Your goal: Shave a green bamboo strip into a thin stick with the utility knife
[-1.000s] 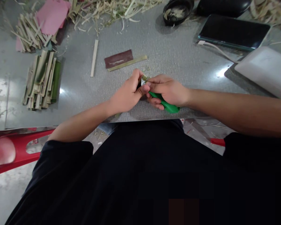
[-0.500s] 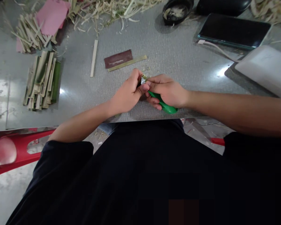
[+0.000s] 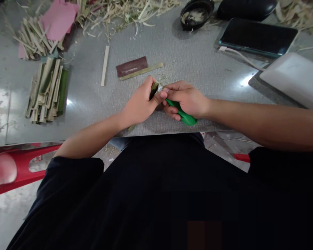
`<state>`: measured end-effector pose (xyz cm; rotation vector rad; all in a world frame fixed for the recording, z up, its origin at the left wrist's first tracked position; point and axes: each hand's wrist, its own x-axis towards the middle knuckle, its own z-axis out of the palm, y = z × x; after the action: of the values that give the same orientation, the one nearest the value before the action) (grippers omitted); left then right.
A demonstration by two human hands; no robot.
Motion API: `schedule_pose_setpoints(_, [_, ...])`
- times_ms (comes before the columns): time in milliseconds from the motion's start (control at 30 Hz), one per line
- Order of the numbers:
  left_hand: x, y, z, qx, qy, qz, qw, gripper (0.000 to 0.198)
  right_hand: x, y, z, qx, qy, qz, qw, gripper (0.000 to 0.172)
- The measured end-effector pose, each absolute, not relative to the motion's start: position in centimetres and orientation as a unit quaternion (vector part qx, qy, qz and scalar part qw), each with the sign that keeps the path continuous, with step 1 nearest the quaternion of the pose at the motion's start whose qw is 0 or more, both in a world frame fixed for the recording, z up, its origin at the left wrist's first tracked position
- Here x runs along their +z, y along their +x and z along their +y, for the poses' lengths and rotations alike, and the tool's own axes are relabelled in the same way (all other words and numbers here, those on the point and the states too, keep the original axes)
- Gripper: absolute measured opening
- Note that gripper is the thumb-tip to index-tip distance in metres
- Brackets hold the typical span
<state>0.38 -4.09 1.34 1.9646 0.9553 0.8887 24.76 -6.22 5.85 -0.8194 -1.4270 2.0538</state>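
My left hand point(image 3: 139, 104) is closed round a thin bamboo strip point(image 3: 154, 90), whose green end sticks up past my fingers. My right hand point(image 3: 186, 99) grips a green-handled knife point(image 3: 184, 116), its blade end meeting the strip at my left thumb. Both hands hover just above the near edge of the grey mat point(image 3: 172, 62). The strip's lower end pokes out below my left wrist.
A stack of cut bamboo strips point(image 3: 48, 90) lies at the left. A lone pale strip point(image 3: 105, 65), a brown sanding sheet point(image 3: 131, 66) and a thin strip point(image 3: 142, 71) lie ahead. Farther back: shavings point(image 3: 125, 10), pink paper point(image 3: 57, 18), a black bowl point(image 3: 196, 12), a tablet point(image 3: 258, 36), a white tray point(image 3: 294, 78). A red stool point(image 3: 21, 166) stands lower left.
The hands have stayed in place. The strip's green end now shows a little more above my left fingers, and the knife has shifted slightly.
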Motion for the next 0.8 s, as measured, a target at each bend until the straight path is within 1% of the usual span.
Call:
schedule_pose_setpoints(167, [1.7,0.2,-3.9,0.338,0.785,0.344,0.390,0.082,5.3,25.1,-5.5,0.781,-0.225,-0.533,0.235,0.060])
schedule_pose_setpoints(333, [2.0,0.4,-3.9,0.324,0.798,0.318,0.395,0.086,6.1,25.4,-5.2,0.785,-0.248,-0.538,0.180,0.058])
schedule_pose_setpoints(400, [1.3,0.3,-3.7,0.321,0.805,0.315,0.387,0.088,6.3,25.3,-5.3,0.783,-0.249,-0.540,0.184,0.057])
schedule_pose_setpoints(467, [0.4,0.2,-3.3,0.319,0.804,0.319,0.388,0.084,6.1,25.2,-5.5,0.774,-0.254,-0.539,0.215,0.056])
schedule_pose_setpoints(567, [-0.8,-0.2,-2.6,0.314,0.796,0.332,0.397,0.080,5.7,24.9,-5.7,0.757,-0.270,-0.540,0.251,0.062])
schedule_pose_setpoints(667, [-0.8,-0.2,-2.3,0.308,0.803,0.324,0.394,0.082,5.8,24.9,-5.6,0.766,-0.253,-0.543,0.233,0.065])
schedule_pose_setpoints(800, [0.4,0.2,-3.0,0.312,0.812,0.314,0.380,0.088,6.1,25.1,-5.4,0.788,-0.225,-0.537,0.200,0.060])
